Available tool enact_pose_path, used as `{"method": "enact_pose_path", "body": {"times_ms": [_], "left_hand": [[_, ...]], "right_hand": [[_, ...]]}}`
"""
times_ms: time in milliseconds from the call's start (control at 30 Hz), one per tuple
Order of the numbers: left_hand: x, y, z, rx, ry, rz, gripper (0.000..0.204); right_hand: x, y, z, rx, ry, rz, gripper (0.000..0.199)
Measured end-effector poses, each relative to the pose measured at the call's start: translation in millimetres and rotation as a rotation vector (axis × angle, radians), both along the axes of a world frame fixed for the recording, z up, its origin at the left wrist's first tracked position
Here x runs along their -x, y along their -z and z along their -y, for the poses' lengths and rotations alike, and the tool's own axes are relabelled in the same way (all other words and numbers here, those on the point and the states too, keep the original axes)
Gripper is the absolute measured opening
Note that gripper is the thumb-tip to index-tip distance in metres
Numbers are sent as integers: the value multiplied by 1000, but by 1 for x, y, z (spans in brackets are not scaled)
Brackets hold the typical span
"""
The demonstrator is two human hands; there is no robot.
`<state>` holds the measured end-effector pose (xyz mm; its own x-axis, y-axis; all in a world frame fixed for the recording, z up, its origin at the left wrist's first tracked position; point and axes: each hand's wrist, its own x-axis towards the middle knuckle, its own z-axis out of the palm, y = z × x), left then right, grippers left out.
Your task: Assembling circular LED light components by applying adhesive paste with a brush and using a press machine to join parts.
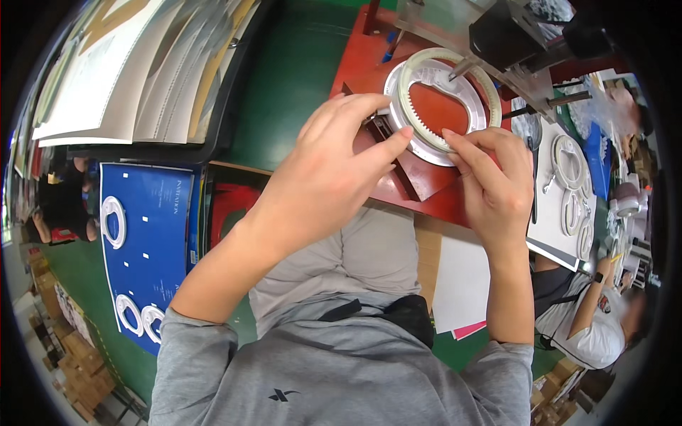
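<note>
Two hands on white toothed ring, seated far centre on red fixture plate. Left hand pinching ring's near-left rim; right hand pinching near-right rim. Risk: uneven pull tilting ring, snagging teeth against metal pin of press head above.

Both bare hands forward, left hand and right hand fingers seemingly pinched.

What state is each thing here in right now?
Toothed white ring: flat on the red jig, pinched at its near edge.
Left hand: fingers closed on the ring's rim.
Right hand: fingertips on the ring.
Red jig: on the green table.
Blue card: flat, with white rings on it.
</note>
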<state>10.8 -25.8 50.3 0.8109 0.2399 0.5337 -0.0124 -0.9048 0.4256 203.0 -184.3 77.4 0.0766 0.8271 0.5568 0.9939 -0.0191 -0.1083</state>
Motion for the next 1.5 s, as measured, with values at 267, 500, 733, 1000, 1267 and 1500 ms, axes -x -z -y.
{"method": "enact_pose_path", "body": {"times_ms": [267,500,733,1000,1267,1500], "left_hand": [[6,11,10,186,-14,61,50],[-9,6,1,157,-80,231,27],[-53,9,-9,244,-292,310,19],[-62,16,-1,475,-233,426,17],[-57,0,-6,-73,-275,339,14],[-54,-10,-3,636,-246,278,15]], "right_hand": [[16,6,-1,-16,58,-37,28],[18,5,-4,-3,76,-71,23],[19,4,-4,6,88,-75,19],[19,3,-2,46,85,26,25],[18,0,2,119,86,17,31],[-4,13,-15,-17,198,-102,36]]}}
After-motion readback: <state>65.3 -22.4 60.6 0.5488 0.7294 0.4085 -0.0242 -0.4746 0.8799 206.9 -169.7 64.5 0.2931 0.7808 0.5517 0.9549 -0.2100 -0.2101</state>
